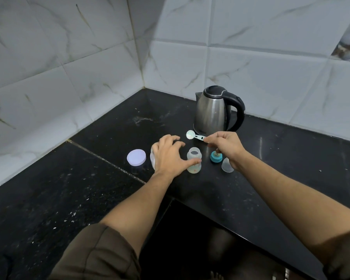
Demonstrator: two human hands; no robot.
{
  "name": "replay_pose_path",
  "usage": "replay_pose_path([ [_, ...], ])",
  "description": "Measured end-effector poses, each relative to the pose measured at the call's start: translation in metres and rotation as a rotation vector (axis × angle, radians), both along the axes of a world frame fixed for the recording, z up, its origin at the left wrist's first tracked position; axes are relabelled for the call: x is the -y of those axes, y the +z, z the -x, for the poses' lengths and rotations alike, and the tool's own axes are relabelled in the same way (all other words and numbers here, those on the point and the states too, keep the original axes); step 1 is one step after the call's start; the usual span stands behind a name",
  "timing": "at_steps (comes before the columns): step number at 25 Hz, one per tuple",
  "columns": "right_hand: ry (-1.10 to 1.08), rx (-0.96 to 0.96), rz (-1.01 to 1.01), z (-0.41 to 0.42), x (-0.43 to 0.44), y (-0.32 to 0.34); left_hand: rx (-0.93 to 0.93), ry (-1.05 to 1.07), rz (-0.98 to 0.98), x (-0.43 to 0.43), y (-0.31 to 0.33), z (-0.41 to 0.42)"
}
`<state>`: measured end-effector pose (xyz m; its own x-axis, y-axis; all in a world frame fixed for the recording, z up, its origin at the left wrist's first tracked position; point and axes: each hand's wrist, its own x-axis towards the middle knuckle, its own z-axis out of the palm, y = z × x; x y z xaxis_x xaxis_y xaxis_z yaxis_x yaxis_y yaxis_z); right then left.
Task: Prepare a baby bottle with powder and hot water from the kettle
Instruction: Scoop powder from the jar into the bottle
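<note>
The small white plastic measuring scoop [194, 136] looks empty. The right hand [224, 145] pinches its handle end, bowl pointing left, long axis near level. The left hand [168, 156] wraps a pale powder jar [153, 158].

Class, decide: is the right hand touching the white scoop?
Touching. The head view shows the right hand pinching the white scoop by its handle end, bowl clear of the countertop.

Just one view here, a wide-angle head cam looking forward and steeply down into the corner of a black countertop [271, 178]. Tiled walls [251, 57] bend at the edges. Both forearms come in from 6 o'clock, and the kettle [210, 110] sits toward 12, fairly near, roughly at arm's reach.
</note>
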<state>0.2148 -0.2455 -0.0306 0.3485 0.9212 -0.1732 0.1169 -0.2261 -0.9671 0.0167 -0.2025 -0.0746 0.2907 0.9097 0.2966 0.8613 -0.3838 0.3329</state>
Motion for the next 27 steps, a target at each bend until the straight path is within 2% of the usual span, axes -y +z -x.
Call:
replay_pose_path([
  [4,-0.037,0.085,-0.029,-0.001,0.018,-0.012,-0.061,0.029,0.131,0.0,-0.01,-0.015],
  [10,-0.05,0.302,-0.024,0.001,0.028,-0.023,-0.093,0.037,0.188,-0.003,-0.014,-0.02],
  [17,0.062,0.765,-0.188,0.001,0.034,-0.034,-0.074,0.026,0.201,-0.003,-0.013,-0.024],
  [22,0.165,1.263,-0.453,-0.002,0.036,-0.046,-0.086,0.022,0.222,-0.004,-0.012,-0.023],
  [24,0.172,1.358,-0.499,-0.001,0.034,-0.049,-0.094,0.023,0.218,-0.004,-0.012,-0.022],
  [27,0.16,1.389,-0.537,0.0,0.034,-0.05,-0.087,0.02,0.226,-0.004,-0.01,-0.023],
])
